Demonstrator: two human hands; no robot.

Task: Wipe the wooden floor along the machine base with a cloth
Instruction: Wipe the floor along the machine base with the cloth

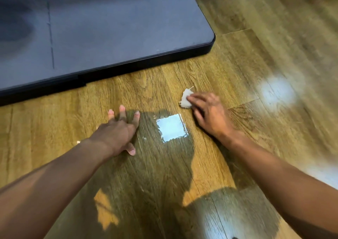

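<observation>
The cloth lies on the wooden floor, near the front edge of the machine base but not touching it. The right hand presses it down with fingers laid over it. The left hand rests flat and spread on the floor, well apart, as a brace. The wiping step seems under way. The next stroke calls for sliding the cloth closer in, along the base's edge.

My left hand lies palm down, fingers straight and spread, thumb out to the side, holding nothing. My right hand is palm down too, fingers close together, pressing flat on the cloth. My bare left arm and right arm reach forward, wrists nearly straight, hands well apart.
</observation>
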